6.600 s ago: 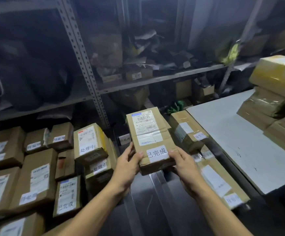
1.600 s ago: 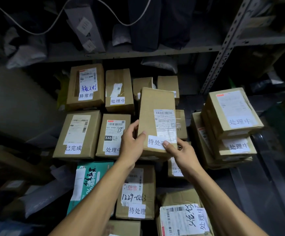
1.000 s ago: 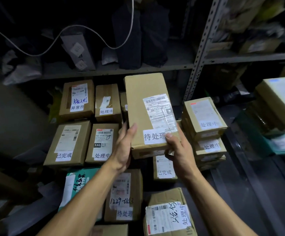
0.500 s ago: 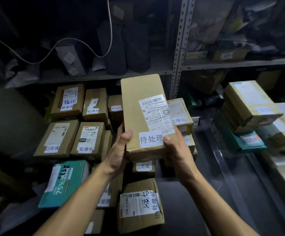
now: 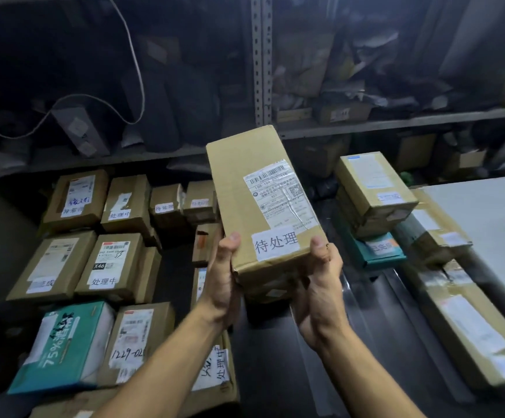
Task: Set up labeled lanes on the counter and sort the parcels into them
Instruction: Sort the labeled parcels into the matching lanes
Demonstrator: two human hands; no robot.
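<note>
Holding one brown parcel (image 5: pixel 257 200), left hand (image 5: pixel 222 282), right hand (image 5: pixel 317 285), both grips clasping its near end.

A long brown cardboard parcel (image 5: pixel 254 191) tilts away, held above the stacked boxes. It bears a shipping label (image 5: pixel 281 197), partly blurred, and a white tag (image 5: pixel 276 246) reading 待处理.

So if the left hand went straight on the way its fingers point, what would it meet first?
The left hand already grips the parcel marked 待处理. Carried onward, the parcel would probably first meet the shelf edge, though depth is unclear.
</note>
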